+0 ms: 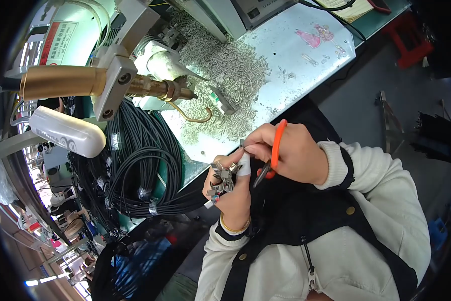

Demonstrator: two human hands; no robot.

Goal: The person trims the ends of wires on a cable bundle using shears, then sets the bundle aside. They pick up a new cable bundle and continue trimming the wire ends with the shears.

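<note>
Near the front edge of the bench, my left hand [234, 198] is closed around a cluster of small silver metal connector shells [222, 179]. A small white end with coloured bits [211, 201] sticks out below them. White tape [244, 164] wraps one of its digits. My right hand [303, 158] meets it fingertip to fingertip, thumb and forefinger pinching a tiny metal piece [242, 143]. Hooked in that same hand is an orange-handled hand tool [278, 143], its dark metal jaws [260, 176] pointing down; whether it is pliers or snips I cannot tell.
Countless small metal pieces [235, 70] lie heaped on the pale worktop [295, 55]. A brass-coloured soldering head [65, 81] on a clamp juts over the left side, above a white rounded housing [67, 131]. Coiled black cables [150, 175] lie at the left. A red stool [408, 40] stands far right.
</note>
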